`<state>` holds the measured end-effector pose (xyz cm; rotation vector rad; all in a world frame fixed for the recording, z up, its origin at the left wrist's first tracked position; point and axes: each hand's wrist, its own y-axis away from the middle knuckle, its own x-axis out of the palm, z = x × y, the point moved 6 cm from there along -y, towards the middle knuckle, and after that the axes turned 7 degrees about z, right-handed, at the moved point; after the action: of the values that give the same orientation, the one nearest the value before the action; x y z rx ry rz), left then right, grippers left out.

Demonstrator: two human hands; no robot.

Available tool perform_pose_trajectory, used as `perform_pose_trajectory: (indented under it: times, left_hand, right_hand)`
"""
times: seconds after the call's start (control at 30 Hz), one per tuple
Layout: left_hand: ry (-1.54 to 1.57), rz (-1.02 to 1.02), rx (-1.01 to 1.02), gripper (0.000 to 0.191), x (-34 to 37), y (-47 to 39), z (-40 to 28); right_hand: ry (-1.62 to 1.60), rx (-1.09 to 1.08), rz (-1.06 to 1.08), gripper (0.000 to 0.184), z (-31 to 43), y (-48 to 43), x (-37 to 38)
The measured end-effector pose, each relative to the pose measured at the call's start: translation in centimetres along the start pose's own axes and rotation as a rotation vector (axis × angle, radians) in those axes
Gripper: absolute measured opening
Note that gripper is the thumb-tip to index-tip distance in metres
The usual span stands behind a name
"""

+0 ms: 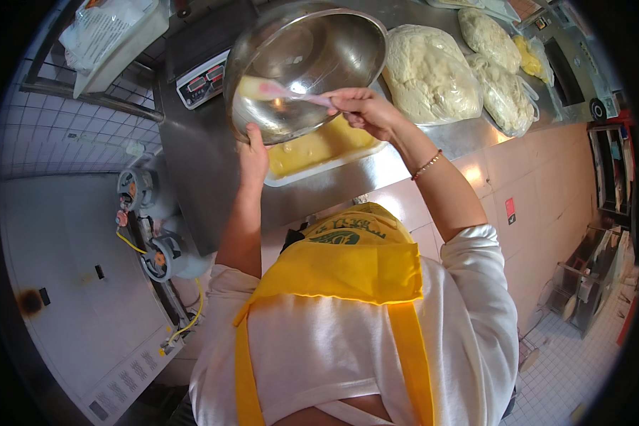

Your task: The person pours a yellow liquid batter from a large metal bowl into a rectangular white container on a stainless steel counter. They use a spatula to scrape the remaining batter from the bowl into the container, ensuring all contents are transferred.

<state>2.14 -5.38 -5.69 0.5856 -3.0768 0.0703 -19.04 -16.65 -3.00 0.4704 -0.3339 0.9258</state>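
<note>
My left hand [253,154] grips the near left rim of a large stainless steel mixing bowl [319,58], thumb over the edge. The bowl is tilted above a shallow white tray [319,177] of yellow batter or liquid mixture [319,152], and hides the tray's far part. My right hand [365,109] is closed around the handle of a pink silicone spatula [311,98]. Its pale, yellow-smeared blade lies against or just over the bowl's inner left wall; contact is hard to tell. Thin streaks of residue coat the inside of the bowl.
A digital scale [202,80] stands left of the bowl on the steel worktable [191,154]. To the right lie plastic-wrapped dough masses [431,74] and a yellow bagged item [530,56]. Gas cylinders [165,258] stand on the floor at left. A rack [586,277] is at far right.
</note>
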Motion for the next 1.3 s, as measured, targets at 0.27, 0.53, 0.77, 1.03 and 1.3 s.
perform_pose_trajectory:
  times: [0.27, 0.53, 0.77, 1.03, 1.3]
  left_hand:
    - [0.070, -0.151, -0.080, 0.064, -3.1, 0.1, 0.8]
    - [0.053, -0.213, -0.097, 0.064, -3.0, -0.1, 1.2]
    - [0.101, -0.181, -0.057, 0.067, -2.6, -0.3, 1.0]
    - [0.083, -0.213, -0.125, 0.062, -2.7, 0.2, 0.6]
    - [0.333, -0.071, -0.120, 0.066, -0.9, -0.4, -1.9]
  right_hand:
    - [1.314, -0.173, -0.268, 0.024, 0.0, 10.3, -4.6]
    - [1.941, 0.019, -0.249, 0.042, -3.2, 14.2, -0.9]
    - [1.880, 0.076, -0.293, 0.036, 1.2, 14.8, -1.1]
    - [1.799, 0.125, -0.249, 0.036, 1.4, 15.3, -2.5]
    - [1.243, -0.436, -0.460, 0.019, 7.4, 9.6, 2.1]
